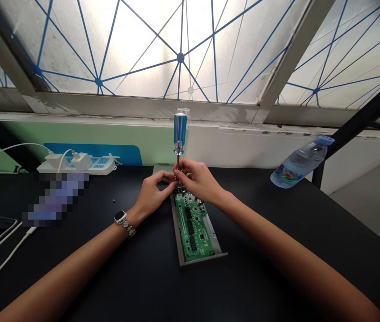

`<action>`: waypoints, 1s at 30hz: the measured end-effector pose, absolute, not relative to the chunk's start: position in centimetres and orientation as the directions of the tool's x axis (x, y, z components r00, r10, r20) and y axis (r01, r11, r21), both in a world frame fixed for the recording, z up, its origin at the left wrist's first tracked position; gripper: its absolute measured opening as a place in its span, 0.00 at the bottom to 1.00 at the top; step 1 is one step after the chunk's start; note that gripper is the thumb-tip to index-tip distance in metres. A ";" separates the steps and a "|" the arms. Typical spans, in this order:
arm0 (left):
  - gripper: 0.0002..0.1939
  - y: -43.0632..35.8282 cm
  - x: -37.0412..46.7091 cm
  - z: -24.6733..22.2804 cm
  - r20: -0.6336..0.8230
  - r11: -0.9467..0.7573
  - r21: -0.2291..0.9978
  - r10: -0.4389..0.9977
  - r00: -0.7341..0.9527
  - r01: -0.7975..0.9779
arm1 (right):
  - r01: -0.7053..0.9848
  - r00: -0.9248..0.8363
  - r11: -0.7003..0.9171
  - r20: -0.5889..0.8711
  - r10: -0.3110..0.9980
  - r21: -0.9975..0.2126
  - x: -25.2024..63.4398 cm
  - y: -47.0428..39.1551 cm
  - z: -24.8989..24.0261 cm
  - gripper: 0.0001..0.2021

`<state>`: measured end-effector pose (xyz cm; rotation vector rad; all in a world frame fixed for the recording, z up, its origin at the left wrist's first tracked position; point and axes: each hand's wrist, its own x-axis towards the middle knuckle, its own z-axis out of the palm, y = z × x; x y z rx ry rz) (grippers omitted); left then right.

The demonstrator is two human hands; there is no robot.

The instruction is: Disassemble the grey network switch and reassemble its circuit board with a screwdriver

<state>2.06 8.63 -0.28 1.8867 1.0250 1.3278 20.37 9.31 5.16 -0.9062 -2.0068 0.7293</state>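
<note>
A screwdriver with a blue and clear handle stands upright at the far end of a green circuit board. The fingers of my right hand pinch its metal shaft below the handle. My left hand is closed beside the lower shaft, thumb and forefinger together near the tip. Whatever those left fingertips hold is hidden. The board sits in a shallow grey metal housing that lies lengthwise on the black table. My fingers cover the screwdriver's tip and part of the board's far end.
At the back left is a white power strip with plugs and cables. A tiny dark screw-like piece lies left of my left hand. On the right a plastic bottle leans near a black frame bar. Windows and wall rise behind the table.
</note>
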 end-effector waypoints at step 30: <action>0.03 2.1 0.4 0.6 0.598 -0.683 0.602 0.729 0.335 0.414 | -0.473 -0.028 0.086 0.112 0.993 -0.877 22.3 2.3 1.4 0.21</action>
